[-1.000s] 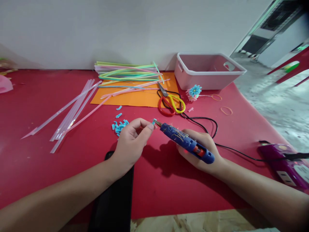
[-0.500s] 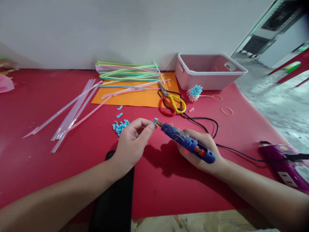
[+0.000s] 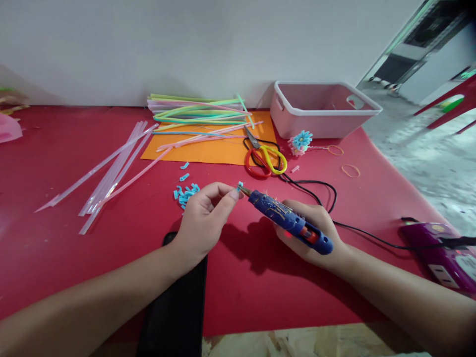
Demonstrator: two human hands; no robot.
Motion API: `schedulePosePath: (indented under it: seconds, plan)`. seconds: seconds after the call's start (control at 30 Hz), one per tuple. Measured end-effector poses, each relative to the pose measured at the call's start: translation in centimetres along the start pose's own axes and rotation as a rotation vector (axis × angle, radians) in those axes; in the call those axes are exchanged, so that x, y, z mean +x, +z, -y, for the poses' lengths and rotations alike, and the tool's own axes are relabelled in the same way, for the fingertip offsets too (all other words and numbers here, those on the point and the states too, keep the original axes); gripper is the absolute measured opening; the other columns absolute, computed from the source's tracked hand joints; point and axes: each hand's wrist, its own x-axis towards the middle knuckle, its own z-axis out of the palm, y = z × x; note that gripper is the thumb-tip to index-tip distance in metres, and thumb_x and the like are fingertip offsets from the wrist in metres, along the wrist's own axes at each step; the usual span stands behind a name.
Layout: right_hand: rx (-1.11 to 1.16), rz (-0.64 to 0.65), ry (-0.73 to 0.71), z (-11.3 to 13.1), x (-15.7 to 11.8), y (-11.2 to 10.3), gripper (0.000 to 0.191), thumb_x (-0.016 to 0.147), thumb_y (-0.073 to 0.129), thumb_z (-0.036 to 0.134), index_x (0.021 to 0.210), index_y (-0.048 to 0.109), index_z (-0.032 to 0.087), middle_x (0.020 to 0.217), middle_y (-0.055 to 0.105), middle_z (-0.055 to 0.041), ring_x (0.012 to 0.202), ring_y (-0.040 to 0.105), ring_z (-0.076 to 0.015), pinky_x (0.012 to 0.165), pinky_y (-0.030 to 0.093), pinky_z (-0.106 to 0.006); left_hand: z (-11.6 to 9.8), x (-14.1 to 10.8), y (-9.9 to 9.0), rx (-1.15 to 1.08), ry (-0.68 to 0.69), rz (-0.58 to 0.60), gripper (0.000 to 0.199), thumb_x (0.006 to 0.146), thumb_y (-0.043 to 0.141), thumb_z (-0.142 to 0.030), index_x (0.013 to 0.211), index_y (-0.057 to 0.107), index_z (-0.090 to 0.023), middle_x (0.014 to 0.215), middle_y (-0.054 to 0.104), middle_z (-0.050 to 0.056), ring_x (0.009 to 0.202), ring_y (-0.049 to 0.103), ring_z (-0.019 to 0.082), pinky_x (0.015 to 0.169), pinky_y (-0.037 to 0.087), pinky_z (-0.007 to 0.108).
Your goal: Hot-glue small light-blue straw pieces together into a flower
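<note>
Between thumb and forefinger, my left hand [image 3: 208,220] pinches a small light-blue piece [image 3: 240,185], most of it hidden by the fingertips. My right hand [image 3: 310,228] is wrapped round a blue hot glue gun [image 3: 280,213] streaked with dried glue. The metal nozzle of the glue gun points left and meets the blue piece, or is right beside it. A pile of small cut blue pieces [image 3: 186,195] lies just beyond my left hand, with two loose ones a little farther off.
Scissors [image 3: 265,154] lie beyond the glue gun. Behind are colourful straws [image 3: 201,110] on orange paper [image 3: 223,153], clear straws [image 3: 115,168] to the left, a pink basket [image 3: 323,121] and a blue flower [image 3: 302,140]. A black cord [image 3: 366,232] leads to a purple power strip [image 3: 439,255]; a black phone [image 3: 178,307] lies near my left forearm.
Almost nothing differs. The rear of the glue gun and my right hand have shifted very slightly right and down; my left hand keeps its pinch on the blue piece.
</note>
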Motion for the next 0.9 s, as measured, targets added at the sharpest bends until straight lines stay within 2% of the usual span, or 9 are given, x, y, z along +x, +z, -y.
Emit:
schedulePosePath:
  seconds: [0.5, 0.9]
  plan:
    - [-0.004, -0.002, -0.025, 0.23, 0.12, -0.06, 0.013, 0.083, 0.063, 0.015, 0.077, 0.052, 0.021, 0.059, 0.050, 0.0069, 0.047, 0.040, -0.0059, 0.044, 0.037, -0.017, -0.06, 0.02, -0.08, 0.015, -0.007, 0.002, 0.013, 0.090, 0.065, -0.026, 0.078, 0.069, -0.020, 0.081, 0.072, 0.000, 0.079, 0.064, 0.013, 0.076, 0.050, 0.026]
    - [0.003, 0.002, 0.010, 0.13, -0.14, -0.11, 0.015, 0.081, 0.064, 0.014, 0.076, 0.051, 0.022, 0.059, 0.050, 0.0069, 0.047, 0.040, -0.0069, 0.044, 0.036, -0.019, -0.09, 0.02, -0.07, 0.097, -0.016, -0.028, 0.016, 0.088, 0.064, -0.032, 0.077, 0.066, -0.020, 0.083, 0.072, 0.003, 0.077, 0.064, 0.014, 0.064, 0.048, 0.025]
